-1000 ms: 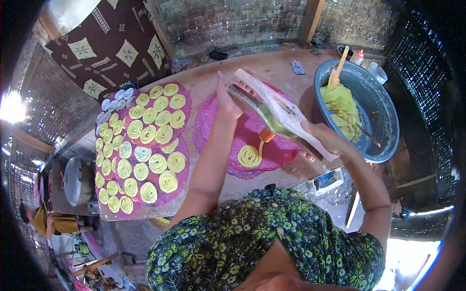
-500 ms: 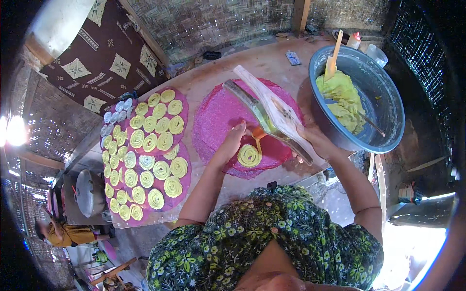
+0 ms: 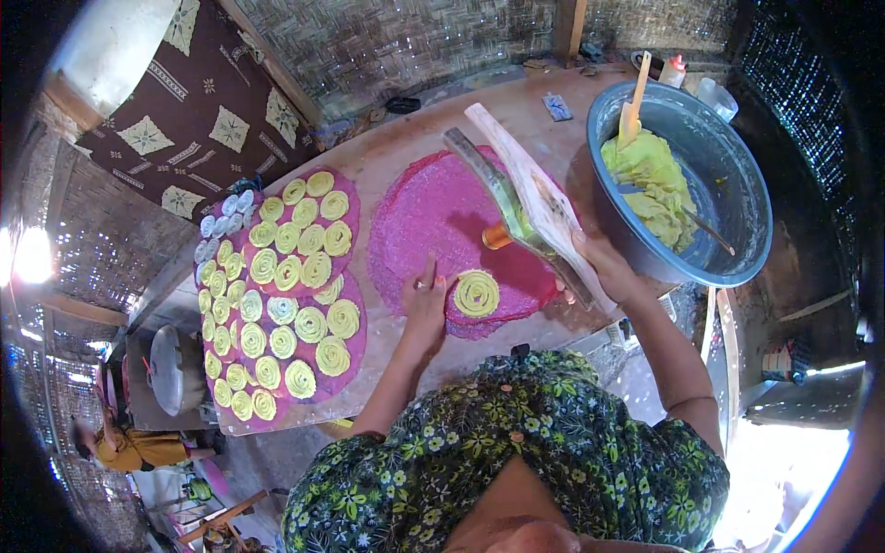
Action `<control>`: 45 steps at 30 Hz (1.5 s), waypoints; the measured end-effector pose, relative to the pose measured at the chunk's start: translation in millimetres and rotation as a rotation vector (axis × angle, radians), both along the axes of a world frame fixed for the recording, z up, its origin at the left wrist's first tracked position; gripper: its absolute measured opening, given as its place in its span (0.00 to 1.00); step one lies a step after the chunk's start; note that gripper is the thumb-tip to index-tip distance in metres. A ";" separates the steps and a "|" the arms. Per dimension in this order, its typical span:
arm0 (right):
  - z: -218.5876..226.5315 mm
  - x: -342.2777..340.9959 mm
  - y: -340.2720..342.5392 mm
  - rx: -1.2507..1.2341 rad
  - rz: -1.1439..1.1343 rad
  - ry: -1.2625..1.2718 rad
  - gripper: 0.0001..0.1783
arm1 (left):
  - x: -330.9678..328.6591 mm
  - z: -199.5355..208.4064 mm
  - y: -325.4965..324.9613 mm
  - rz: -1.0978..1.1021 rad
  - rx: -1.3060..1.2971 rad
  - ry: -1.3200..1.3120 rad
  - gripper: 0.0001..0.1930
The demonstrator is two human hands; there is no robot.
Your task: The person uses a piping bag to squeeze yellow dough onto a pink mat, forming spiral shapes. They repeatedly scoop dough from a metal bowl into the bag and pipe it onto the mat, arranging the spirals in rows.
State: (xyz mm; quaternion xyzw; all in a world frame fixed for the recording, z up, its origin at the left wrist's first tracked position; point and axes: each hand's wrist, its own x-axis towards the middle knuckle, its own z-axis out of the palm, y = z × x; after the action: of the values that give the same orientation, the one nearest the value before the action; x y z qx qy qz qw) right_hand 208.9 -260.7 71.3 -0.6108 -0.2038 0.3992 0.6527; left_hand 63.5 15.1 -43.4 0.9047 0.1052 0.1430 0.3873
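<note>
Head view showed the left hand (image 3: 426, 304) flat and open on the pink round mat (image 3: 433, 221), fingers spread and gripping nothing, its fingertips just beside the fresh yellow spiral of dough (image 3: 477, 293) lying at the mat's near edge, probably to steady the mat. The right hand (image 3: 604, 267) was closed around the near end of a long wooden press (image 3: 530, 198), which slanted up and away over the mat with an orange nozzle under it (likely lifted clear of the new spiral). To the right stood a blue basin (image 3: 728, 175) of yellow dough with a wooden paddle (image 3: 634, 101) stuck in it. To the left lay two more pink mats (image 3: 355, 221) crowded with spirals. All rested on a worn wooden table (image 3: 396, 152) in a room with woven bamboo walls (image 3: 387, 41).
</note>
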 end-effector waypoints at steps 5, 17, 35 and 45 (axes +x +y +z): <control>-3.3 -5.3 1.9 0.038 -0.004 0.044 0.27 | -17.2 11.7 -20.0 0.019 0.408 0.145 0.20; 45.3 -12.4 30.9 -0.089 0.205 0.055 0.32 | 53.0 163.3 38.8 -0.239 -1.172 -0.471 0.36; 31.8 19.6 148.6 -0.554 0.586 -0.009 0.39 | 109.8 17.1 139.4 -0.273 -1.861 -0.977 0.22; 70.1 4.8 137.1 -0.534 0.558 -0.033 0.39 | 95.4 65.4 127.2 -0.460 -1.782 -1.051 0.17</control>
State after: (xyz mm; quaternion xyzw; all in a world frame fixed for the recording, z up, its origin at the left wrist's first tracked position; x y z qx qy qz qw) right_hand 213.7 -123.7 141.4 -0.6865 -0.2616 0.5907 0.3336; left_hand 158.9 142.3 22.0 0.1163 -0.1824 0.3108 0.9255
